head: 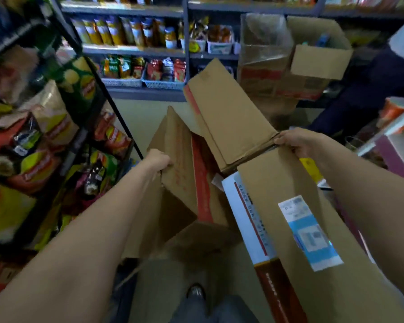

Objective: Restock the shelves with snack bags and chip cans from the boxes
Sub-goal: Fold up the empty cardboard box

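A large brown cardboard box (287,220) with a white and blue label stands open in front of me on the floor. My left hand (158,160) grips the edge of its left flap (177,164), which has red print. My right hand (296,141) grips the corner where the far flap (229,113) meets the right flap. The inside of the box is hidden by the flaps. Snack bags (40,136) fill the black rack on my left.
Grey shelves (135,51) with bags and baskets run along the back. More cardboard boxes (313,57) are stacked at the back right. A person in dark clothes (371,89) stands at the right. A counter edge (392,127) sits beside my right arm.
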`<state>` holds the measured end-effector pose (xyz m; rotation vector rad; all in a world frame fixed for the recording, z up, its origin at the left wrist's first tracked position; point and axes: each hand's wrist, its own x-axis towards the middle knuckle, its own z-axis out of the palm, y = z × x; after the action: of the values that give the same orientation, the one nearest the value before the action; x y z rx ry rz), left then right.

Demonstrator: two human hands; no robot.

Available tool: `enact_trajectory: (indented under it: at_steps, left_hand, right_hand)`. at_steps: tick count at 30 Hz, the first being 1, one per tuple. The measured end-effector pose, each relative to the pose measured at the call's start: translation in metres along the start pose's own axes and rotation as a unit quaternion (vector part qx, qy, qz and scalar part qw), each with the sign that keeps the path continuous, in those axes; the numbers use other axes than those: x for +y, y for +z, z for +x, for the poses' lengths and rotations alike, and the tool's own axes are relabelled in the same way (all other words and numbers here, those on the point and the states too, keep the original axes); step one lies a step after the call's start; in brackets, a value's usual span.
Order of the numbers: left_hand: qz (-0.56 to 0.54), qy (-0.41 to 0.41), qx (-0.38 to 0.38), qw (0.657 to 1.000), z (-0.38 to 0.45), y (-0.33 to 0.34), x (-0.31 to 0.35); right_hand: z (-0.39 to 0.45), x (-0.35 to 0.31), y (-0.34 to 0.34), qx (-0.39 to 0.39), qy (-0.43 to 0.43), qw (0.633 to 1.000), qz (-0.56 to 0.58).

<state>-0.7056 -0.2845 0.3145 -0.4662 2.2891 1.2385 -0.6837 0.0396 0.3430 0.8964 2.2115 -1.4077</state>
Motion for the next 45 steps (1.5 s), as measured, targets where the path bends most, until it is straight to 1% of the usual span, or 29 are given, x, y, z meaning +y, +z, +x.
enact_trajectory:
  at_steps: [2, 5, 7, 10, 16, 20, 24, 26, 32, 36, 39, 43, 45]
  left_hand:
    - [-0.028, -0.015, 0.001, 1.0, 0.044, -0.002, 0.035]
    - [-0.084, -0.04, 0.006, 0.996, 0.107, 0.0, 0.085]
    - [-0.125, -0.064, 0.017, 0.99, 0.151, 0.0, 0.116]
    - [-0.181, -0.069, 0.059, 0.979, 0.217, -0.006, 0.161]
    - [-0.2, -0.107, 0.135, 0.964, 0.335, -0.051, 0.218]
    - [-0.214, -0.127, 0.16, 0.955, 0.431, -0.088, 0.239]
    - [-0.246, -0.175, 0.186, 0.935, 0.499, -0.125, 0.24]
    - [-0.255, -0.206, 0.214, 0.92, 0.526, -0.145, 0.236]
    - [-0.316, -0.276, 0.293, 0.859, 0.618, -0.207, 0.225]
    - [-0.332, -0.316, 0.337, 0.822, 0.672, -0.252, 0.221]
    - [-0.329, -0.32, 0.367, 0.809, 0.713, -0.293, 0.217]
    - [-0.365, -0.317, 0.354, 0.801, 0.755, -0.353, 0.204]
    - [-0.376, -0.3, 0.356, 0.801, 0.776, -0.389, 0.197]
  right_hand:
    - [0.042, -0.04, -0.014, -0.001, 0.014, 1.0, -0.007]
    - [0.107, -0.1, -0.034, -0.025, 0.008, 0.999, -0.033]
    - [0.155, -0.141, -0.042, -0.042, 0.004, 0.998, -0.046]
    - [0.224, -0.206, -0.043, -0.05, -0.015, 0.997, -0.061]
    - [0.346, -0.335, -0.009, -0.081, -0.038, 0.991, -0.098]
    - [0.422, -0.415, 0.029, -0.098, -0.046, 0.985, -0.135]
    - [0.488, -0.482, 0.086, -0.119, -0.072, 0.974, -0.179]
    - [0.511, -0.509, 0.119, -0.136, -0.08, 0.969, -0.19]
    - [0.593, -0.592, 0.215, -0.171, -0.144, 0.942, -0.252]
    - [0.646, -0.656, 0.284, -0.222, -0.165, 0.918, -0.284]
    - [0.675, -0.705, 0.336, -0.25, -0.163, 0.905, -0.303]
    - [0.7, -0.771, 0.421, -0.274, -0.189, 0.875, -0.351]
    - [0.705, -0.806, 0.471, -0.292, -0.201, 0.861, -0.364]
